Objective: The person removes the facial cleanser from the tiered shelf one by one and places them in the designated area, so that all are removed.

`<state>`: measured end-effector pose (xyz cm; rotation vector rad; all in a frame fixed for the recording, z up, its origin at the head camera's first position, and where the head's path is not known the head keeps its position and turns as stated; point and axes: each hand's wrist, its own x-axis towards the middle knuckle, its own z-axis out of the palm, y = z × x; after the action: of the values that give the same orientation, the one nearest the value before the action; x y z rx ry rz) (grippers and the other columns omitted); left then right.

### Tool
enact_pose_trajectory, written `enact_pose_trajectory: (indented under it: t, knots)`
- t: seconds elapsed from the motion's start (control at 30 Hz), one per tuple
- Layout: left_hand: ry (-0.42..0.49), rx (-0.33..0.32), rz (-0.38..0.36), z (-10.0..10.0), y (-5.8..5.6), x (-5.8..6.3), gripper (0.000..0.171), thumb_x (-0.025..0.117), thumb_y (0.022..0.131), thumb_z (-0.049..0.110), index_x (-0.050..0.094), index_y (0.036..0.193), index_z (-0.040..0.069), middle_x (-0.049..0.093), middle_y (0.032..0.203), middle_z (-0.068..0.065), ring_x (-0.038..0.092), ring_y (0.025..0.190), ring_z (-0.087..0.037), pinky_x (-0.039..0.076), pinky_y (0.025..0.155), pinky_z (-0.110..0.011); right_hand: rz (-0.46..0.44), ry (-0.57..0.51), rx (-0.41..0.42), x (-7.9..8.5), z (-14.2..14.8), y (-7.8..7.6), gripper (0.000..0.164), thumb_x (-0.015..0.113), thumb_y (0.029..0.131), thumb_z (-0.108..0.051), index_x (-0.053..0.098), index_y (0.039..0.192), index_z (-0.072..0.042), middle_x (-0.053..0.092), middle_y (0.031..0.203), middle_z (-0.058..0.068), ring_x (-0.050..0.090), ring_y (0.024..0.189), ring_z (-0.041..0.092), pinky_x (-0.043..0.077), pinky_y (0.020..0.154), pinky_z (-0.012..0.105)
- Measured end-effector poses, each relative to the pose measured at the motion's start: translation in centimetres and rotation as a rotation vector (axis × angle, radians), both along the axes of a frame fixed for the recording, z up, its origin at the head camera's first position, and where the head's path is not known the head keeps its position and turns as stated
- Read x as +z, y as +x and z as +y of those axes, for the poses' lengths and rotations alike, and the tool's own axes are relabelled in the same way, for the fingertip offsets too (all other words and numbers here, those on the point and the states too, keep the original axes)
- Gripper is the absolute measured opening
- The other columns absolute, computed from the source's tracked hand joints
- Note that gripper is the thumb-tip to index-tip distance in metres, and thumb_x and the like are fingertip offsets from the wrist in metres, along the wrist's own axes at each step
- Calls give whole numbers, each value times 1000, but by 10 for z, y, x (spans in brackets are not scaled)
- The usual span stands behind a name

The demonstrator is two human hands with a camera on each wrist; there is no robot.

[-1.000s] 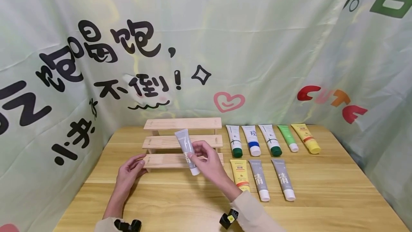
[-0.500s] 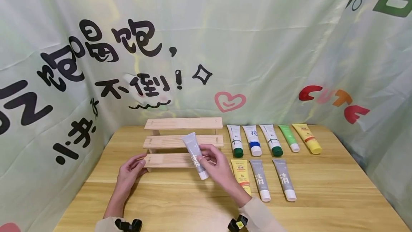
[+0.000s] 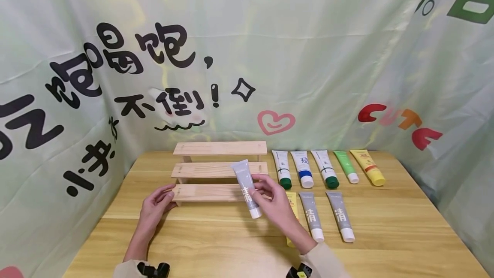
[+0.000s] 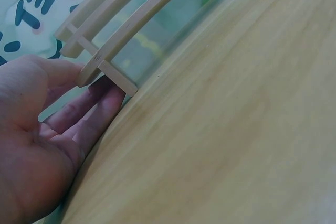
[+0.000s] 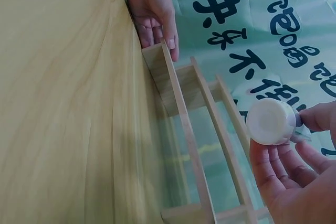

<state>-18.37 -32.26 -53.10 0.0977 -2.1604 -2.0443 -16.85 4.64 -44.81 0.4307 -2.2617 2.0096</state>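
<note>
My left hand point(image 3: 153, 207) holds the left end of the lowest step of a three-tier wooden display rack point(image 3: 208, 193). In the left wrist view its thumb is at the step's end and the fingers reach beside the rack's leg point(image 4: 118, 78). My right hand point(image 3: 275, 204) pinches a grey squeeze tube point(image 3: 243, 176) between thumb and fingers. The tube hangs in front of the rack's right end, tilted, its white cap point(image 3: 255, 213) lowest. In the right wrist view the cap end point(image 5: 269, 121) faces the camera and hides most of the tube.
Right of the rack, a back row holds several tubes, among them a green tube point(image 3: 346, 166) and a yellow tube point(image 3: 367, 166). In front lie two grey tubes point(image 3: 311, 213) point(image 3: 339, 213) and another yellow tube point(image 3: 292, 209), partly behind my right arm. A printed curtain point(image 3: 328, 76) borders the table.
My right hand has moved right and slightly toward me with the grey tube, from before the rack's middle to its right end. The left hand has stayed at the rack.
</note>
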Motion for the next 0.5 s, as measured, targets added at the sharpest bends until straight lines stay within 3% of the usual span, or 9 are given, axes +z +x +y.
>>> enact_pose_trajectory:
  t: [0.5]
  knots:
    - [-24, 22, -32, 3, 1, 3, 45, 65, 103, 18, 56, 139, -7, 70, 110, 3, 70, 96, -7, 62, 83, -26, 2, 66, -27, 3, 43, 16, 36, 71, 99, -16, 63, 134, -13, 73, 104, 6, 69, 98, 20, 60, 86, 28]
